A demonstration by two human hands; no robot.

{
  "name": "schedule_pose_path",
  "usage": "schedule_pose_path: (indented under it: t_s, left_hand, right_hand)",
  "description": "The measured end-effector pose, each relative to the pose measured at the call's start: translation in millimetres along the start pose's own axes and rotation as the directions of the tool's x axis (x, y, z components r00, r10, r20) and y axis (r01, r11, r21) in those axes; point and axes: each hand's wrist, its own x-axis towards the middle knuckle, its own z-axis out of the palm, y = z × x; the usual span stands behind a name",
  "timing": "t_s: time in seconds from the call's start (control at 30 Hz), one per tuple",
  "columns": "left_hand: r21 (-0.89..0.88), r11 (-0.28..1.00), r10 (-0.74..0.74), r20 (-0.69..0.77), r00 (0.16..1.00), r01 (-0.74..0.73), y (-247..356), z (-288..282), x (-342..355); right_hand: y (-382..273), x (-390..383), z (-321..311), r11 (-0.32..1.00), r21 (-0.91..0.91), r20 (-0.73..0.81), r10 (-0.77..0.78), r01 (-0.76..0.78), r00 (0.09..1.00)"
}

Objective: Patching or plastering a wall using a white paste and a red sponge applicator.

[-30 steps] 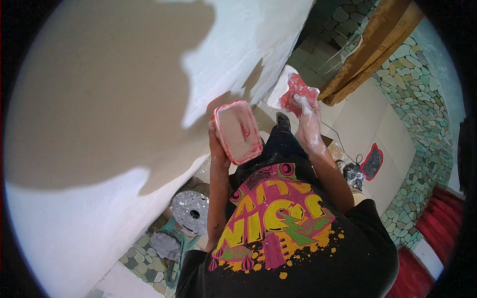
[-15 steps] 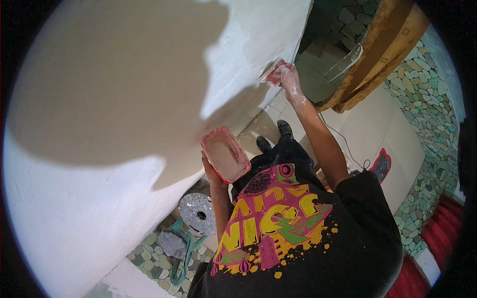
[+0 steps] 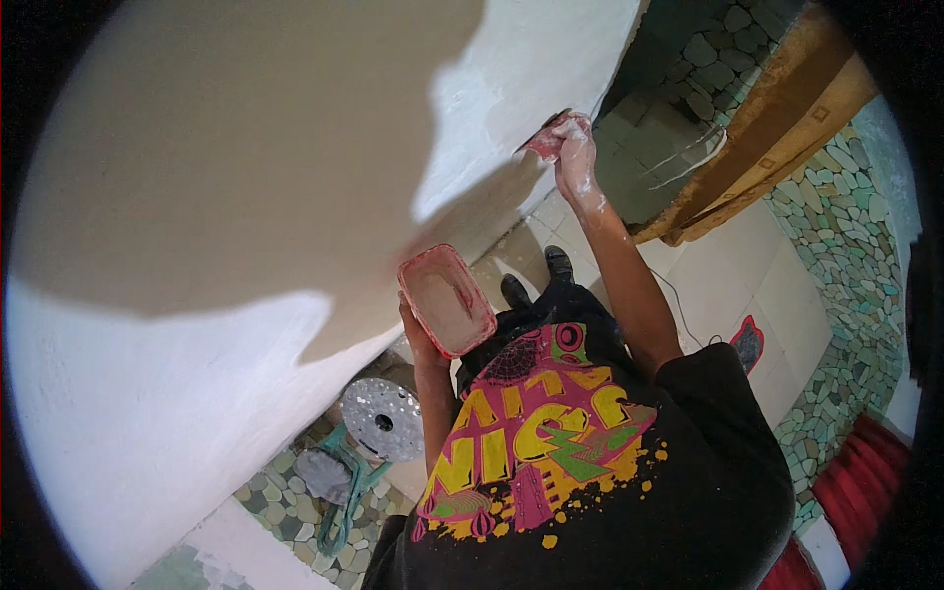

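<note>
My left hand (image 3: pixel 417 332) grips the side of a red rectangular tub (image 3: pixel 478 343), held at waist height beside the wall. Pale, creamy paste (image 3: pixel 433 300) lies in it, with a reddish streak along one side. Up ahead, my right hand (image 3: pixel 578 162) is closed around a red putty scraper (image 3: pixel 544 145), its dark edge against or very close to the white wall (image 3: pixel 492 98). White smears cover the fingers and wrist. My shadow darkens much of the wall.
A speckled grey disc with a centre hole (image 3: pixel 366 398) sits low by the wall, near a teal strap-like thing (image 3: pixel 336 526) and a grey lump (image 3: pixel 322 476). Mustard curtains (image 3: pixel 767 147) hang at the right. A thin cable and a red-edged dark piece (image 3: pixel 748 344) lie on the tiles.
My right hand has turned slightly and the scraper's angle on the wall has shifted. The view has moved a little; the tub remains in my left hand.
</note>
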Motion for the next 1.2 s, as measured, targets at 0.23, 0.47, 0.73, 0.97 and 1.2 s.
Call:
schedule_pose_path:
  t_s: [0.23,0.47,0.73,0.97,1.2]
  left_hand:
    - [0.045,0.999,-0.03,0.007,1.0,0.029,-20.0,14.7,24.8]
    - [-0.014,1.0,-0.016,0.083,0.996,0.018,-40.9,19.4,32.4]
    - [-0.019,0.998,-0.064,0.075,0.995,0.066,-59.1,34.7,20.6]
    - [0.051,0.996,-0.068,-0.014,0.998,0.068,-72.5,28.2,2.7]
    - [0.119,0.991,-0.066,0.024,0.998,0.062,-51.6,7.2,-6.6]
  right_hand:
    - [-27.8,-27.3,-79.9,0.972,-0.146,-0.01,0.184,-0.183,0.983]
    - [-35.4,-31.3,-139.8,0.965,-0.136,-0.081,0.217,-0.226,0.973]
    - [0.1,4.2,-96.4,0.871,-0.177,0.332,-0.385,0.458,0.861]
    - [28.6,-51.9,-101.2,0.831,-0.275,0.423,-0.348,0.484,0.837]
    - [43.4,-106.1,-101.7,0.703,-0.47,0.629,-0.157,0.533,0.762]
